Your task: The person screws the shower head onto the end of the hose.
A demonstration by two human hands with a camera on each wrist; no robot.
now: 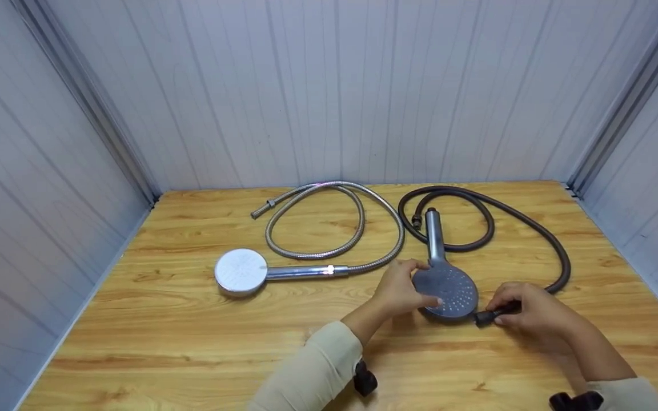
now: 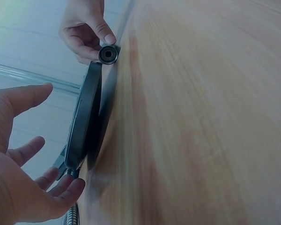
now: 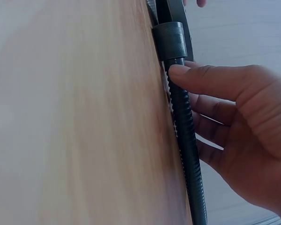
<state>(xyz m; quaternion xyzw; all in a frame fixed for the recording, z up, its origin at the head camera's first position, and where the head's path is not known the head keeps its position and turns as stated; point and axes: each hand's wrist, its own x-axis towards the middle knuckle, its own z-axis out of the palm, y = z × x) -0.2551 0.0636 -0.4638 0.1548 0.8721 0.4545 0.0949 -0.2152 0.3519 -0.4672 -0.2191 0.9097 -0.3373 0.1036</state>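
A dark grey shower head (image 1: 448,292) lies face up, its handle pointing toward the back wall. Over its left side my left hand (image 1: 402,289) is spread, thumb and fingers apart; the left wrist view shows this hand (image 2: 25,154) beside the disc's edge (image 2: 82,119) without gripping it. With thumb and fingers my right hand (image 1: 532,308) pinches a black shower hose (image 1: 557,251) just behind its end nut (image 1: 484,318). That nut sits close to the disc's right edge. In the right wrist view the thumb presses on the ribbed hose (image 3: 185,126).
Left of the hands lies a chrome shower head (image 1: 241,272) joined to a looped silver hose (image 1: 315,256). The black hose's other end fitting (image 1: 417,221) lies by the grey handle. Panelled walls (image 1: 329,97) enclose the wooden table (image 1: 192,354) at the back and both sides.
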